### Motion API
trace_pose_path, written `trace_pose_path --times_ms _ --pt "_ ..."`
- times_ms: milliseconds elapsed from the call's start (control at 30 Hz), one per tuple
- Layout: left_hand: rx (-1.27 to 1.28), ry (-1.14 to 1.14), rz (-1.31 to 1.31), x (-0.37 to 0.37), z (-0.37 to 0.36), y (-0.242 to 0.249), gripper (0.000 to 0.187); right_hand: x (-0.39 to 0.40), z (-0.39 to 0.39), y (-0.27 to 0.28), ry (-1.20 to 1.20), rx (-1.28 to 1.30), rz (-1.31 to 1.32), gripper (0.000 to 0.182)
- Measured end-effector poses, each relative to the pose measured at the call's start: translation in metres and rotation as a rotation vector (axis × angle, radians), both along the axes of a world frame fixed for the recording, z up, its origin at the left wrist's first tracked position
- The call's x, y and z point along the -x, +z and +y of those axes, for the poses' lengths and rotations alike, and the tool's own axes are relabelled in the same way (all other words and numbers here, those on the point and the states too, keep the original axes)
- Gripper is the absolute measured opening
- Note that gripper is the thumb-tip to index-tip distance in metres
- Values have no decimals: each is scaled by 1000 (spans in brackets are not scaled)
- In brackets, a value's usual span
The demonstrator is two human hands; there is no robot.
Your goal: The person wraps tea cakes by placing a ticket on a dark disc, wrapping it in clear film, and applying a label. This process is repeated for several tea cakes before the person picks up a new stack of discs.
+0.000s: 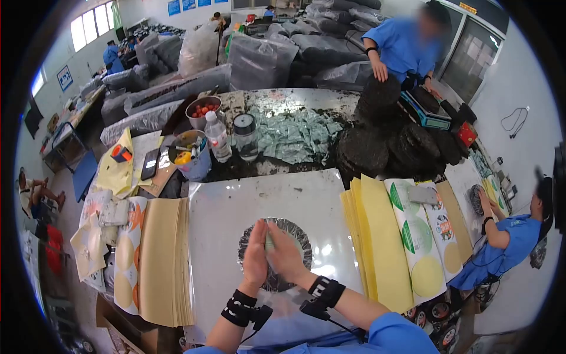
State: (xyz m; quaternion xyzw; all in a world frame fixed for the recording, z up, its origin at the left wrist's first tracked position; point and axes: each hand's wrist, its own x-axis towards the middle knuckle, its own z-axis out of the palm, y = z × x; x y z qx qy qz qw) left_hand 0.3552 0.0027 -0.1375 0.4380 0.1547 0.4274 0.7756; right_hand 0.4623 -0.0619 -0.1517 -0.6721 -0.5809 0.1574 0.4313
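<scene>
A round, flat dark cake in crinkled clear plastic (300, 233) lies on the white work surface in front of me. My left hand (255, 256) stands on edge over its middle, fingers straight and pointing away from me. Facing it, my right hand (286, 253) also has its fingers stretched out, slightly blurred. A pale green sliver (269, 241) shows between the two palms; I cannot tell whether either hand grips it. The hands cover much of the cake. Both wrists wear black straps with small devices and cables.
Brown paper sheets (162, 259) lie to the left, yellow sheets (380, 242) and printed label sheets (417, 236) to the right. Beyond are a water bottle (218, 138), a jar (244, 141), green sachets (295, 135) and dark round cakes (362, 150). Two co-workers stand at the right.
</scene>
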Motion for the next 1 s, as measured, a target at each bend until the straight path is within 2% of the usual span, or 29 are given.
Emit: trace_pose_path --times_ms 33,100,133,200,233,267,333,400,467,500,533,567,600,633,667,700,733,800,833,900,933,967,1000 --pt "15 2 0 3 4 2 67 5 1 10 2 15 0 65" --pt "282 31 -64 18 12 6 58 17 -1 27 -25 2 -317 69" --pt "292 36 -62 25 15 11 58 19 1 29 -19 11 -315 69" --pt "-311 338 439 45 21 23 58 26 1 31 -25 86 -505 74" --pt "-548 368 726 57 26 28 54 26 2 34 -24 125 -564 75" --pt "-549 345 740 64 25 10 54 29 -2 34 -35 139 -544 75" --pt "-600 247 1142 64 30 -44 53 26 0 38 -21 151 -528 75" --pt "-695 338 1035 60 29 -48 51 20 -6 34 -41 99 -538 73" --pt "-414 158 988 61 31 -39 46 6 -11 20 37 -108 -254 71" --pt "-424 243 999 60 25 -34 42 -2 -19 20 -119 -240 -204 69" --pt "-407 299 990 59 24 -31 42 -13 -31 24 -276 -247 -83 71" --pt "-300 221 912 63 22 -29 42 -22 -45 28 -462 -190 -38 73" --pt "-201 144 833 70 18 -27 42 -39 -47 -7 -556 -68 97 78" --pt "-189 204 840 77 12 -25 42 -52 -52 -7 -454 270 579 76" --pt "-180 211 818 85 7 -23 40 -53 -54 0 -268 387 835 71" --pt "-174 221 793 92 5 -20 39 -41 -49 0 -320 230 640 61" --pt "-165 225 766 102 7 -19 38 -26 -44 29 -275 107 661 57" --pt "-321 282 680 143 18 -16 33 5 -43 102 -153 -155 110 60" --pt "-314 293 698 170 23 -17 33 16 -47 104 -73 -272 -53 63" --pt "-365 461 904 224 47 -16 26 41 -61 83 76 -283 -297 55" --pt "-303 522 965 245 60 -15 23 49 -69 64 157 -283 -425 51" --pt "-242 581 1022 262 73 -12 20 56 -82 45 218 -272 -463 47" --pt "-354 623 1151 273 88 7 21 61 -87 32 276 -264 -504 42"
